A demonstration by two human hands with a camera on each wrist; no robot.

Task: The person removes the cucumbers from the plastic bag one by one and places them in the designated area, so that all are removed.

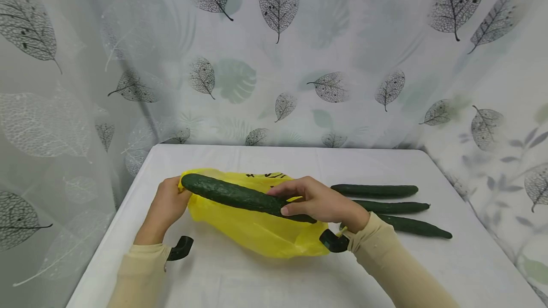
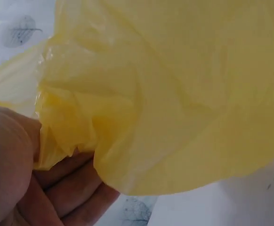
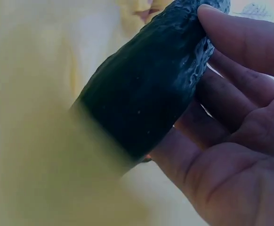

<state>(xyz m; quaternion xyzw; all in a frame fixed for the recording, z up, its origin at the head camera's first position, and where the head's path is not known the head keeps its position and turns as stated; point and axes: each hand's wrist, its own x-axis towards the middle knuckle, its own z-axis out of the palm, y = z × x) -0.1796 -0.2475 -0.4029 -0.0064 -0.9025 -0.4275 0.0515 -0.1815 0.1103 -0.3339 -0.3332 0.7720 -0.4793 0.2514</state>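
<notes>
A yellow plastic bag (image 1: 257,232) with dark print near its top edge hangs low over the table. My left hand (image 1: 169,203) pinches the bag's edge at its left end, and in the left wrist view the film (image 2: 184,103) is bunched between thumb and fingers. A long dark green cucumber (image 1: 231,195) slants across the front of the bag, its left end higher and close to the left hand. My right hand (image 1: 321,201) grips it near its lower right end, thumb on the near side. Part of the cucumber (image 3: 137,89) is hidden by blurred yellow film in the right wrist view.
Three more cucumbers lie at the right of the white table (image 1: 239,279): a far one (image 1: 376,191), a middle one (image 1: 394,206) and a near one (image 1: 417,226). Leaf-patterned curtains (image 1: 282,61) stand behind the table and at both sides.
</notes>
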